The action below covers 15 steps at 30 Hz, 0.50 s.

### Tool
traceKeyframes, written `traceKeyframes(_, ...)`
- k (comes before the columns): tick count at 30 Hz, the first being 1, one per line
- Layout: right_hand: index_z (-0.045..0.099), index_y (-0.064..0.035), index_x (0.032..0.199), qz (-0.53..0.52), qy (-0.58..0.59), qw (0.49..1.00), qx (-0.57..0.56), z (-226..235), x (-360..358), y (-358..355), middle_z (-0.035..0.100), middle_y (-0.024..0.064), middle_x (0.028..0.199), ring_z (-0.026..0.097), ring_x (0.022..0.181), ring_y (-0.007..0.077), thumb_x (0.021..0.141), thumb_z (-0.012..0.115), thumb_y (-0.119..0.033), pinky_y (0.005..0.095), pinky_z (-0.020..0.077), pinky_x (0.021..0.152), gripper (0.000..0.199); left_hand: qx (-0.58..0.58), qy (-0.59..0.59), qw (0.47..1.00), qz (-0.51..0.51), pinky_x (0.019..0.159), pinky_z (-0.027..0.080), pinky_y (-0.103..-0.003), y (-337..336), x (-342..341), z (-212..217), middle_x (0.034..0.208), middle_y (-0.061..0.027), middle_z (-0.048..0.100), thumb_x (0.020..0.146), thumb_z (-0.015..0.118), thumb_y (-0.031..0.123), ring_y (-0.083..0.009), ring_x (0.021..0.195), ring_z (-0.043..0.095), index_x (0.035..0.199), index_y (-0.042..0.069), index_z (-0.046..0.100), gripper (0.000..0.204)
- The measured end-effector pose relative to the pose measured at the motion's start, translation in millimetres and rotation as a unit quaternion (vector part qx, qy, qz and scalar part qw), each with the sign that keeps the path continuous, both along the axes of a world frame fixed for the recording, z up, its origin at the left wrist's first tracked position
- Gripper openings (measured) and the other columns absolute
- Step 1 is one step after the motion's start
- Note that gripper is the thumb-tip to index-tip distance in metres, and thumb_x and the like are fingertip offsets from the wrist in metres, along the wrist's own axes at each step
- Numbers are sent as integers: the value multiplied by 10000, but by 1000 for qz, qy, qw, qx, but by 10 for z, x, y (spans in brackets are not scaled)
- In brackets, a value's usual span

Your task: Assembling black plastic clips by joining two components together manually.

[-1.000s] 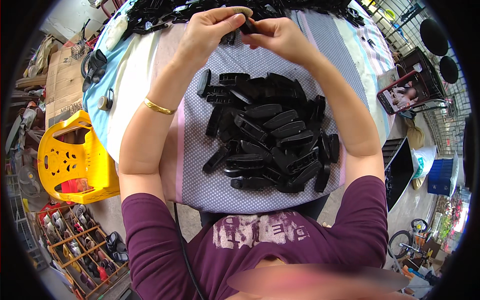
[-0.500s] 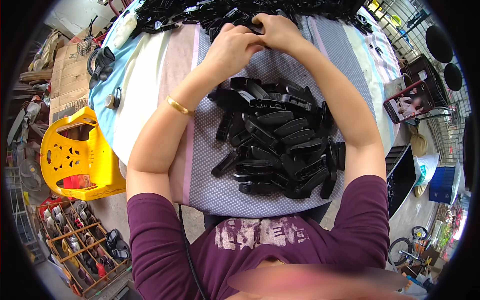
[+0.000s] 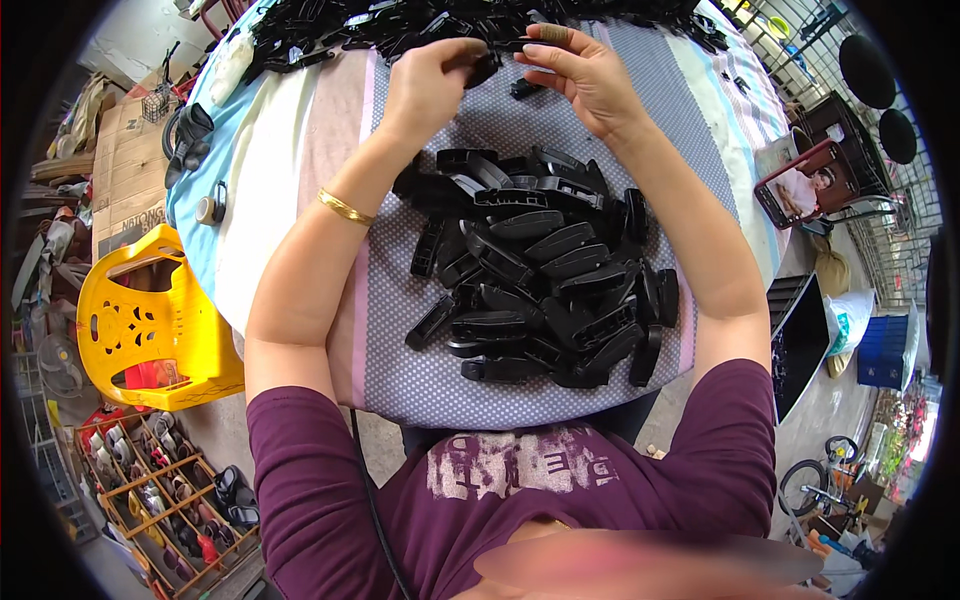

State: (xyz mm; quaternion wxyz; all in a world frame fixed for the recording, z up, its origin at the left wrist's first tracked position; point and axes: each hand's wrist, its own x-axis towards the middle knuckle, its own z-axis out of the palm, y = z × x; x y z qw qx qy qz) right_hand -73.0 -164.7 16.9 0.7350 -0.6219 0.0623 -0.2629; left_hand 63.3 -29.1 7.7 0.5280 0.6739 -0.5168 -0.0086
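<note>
Over the far part of the table, my left hand [image 3: 428, 92] is closed on a black plastic part [image 3: 484, 68]. Facing it, my right hand [image 3: 598, 88] pinches a thin dark piece [image 3: 512, 42] between thumb and fingertips; its exact shape is too small to tell. A brownish wrap [image 3: 552, 34] covers one right finger. Below the right fingertips another small black piece [image 3: 525, 88] lies on the cloth. Between my forearms spreads a pile of curved black plastic parts [image 3: 545, 270]. Beyond my hands, a heap of smaller black parts [image 3: 370, 30] lines the far edge.
The table has a dotted grey cloth [image 3: 400, 385]. A phone [image 3: 808, 184] stands tilted at its right edge. A yellow plastic chair [image 3: 200, 340] and shoe rack [image 3: 165, 490] are on the left. A black crate [image 3: 803, 345] is at lower right.
My hands have drawn apart from each other, the right one turning so its thumb and fingers show. The black part in my left hand has come into sight. The view has shifted slightly.
</note>
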Motion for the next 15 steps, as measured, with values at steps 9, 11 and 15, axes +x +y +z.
traceKeyframes(9,582,8,1061,-66,-6,980,-188,54,-56,263,631,72,913,588,794,102,761,656,-69,218,488,700,318,-48,402,909,-98,781,496,-269,14,-150,75,956,-88,610,796,516,-50,-157,839,597,1084,-19,554,292)
traceKeyframes(11,601,3,1035,-120,-17,956,-267,96,-80,313,638,72,863,599,746,104,756,665,-75,214,492,673,297,-45,327,938,-102,812,493,-285,35,-133,99,951,-97,616,791,507,-58,-169,833,605,1066,-27,565,283)
traceKeyframes(15,619,-3,1008,-153,-35,932,-326,126,-101,350,642,76,828,608,712,111,752,670,-80,213,495,643,273,-59,349,928,-115,809,492,-274,57,-165,125,945,-99,621,790,499,-59,-164,825,607,1055,-32,572,276)
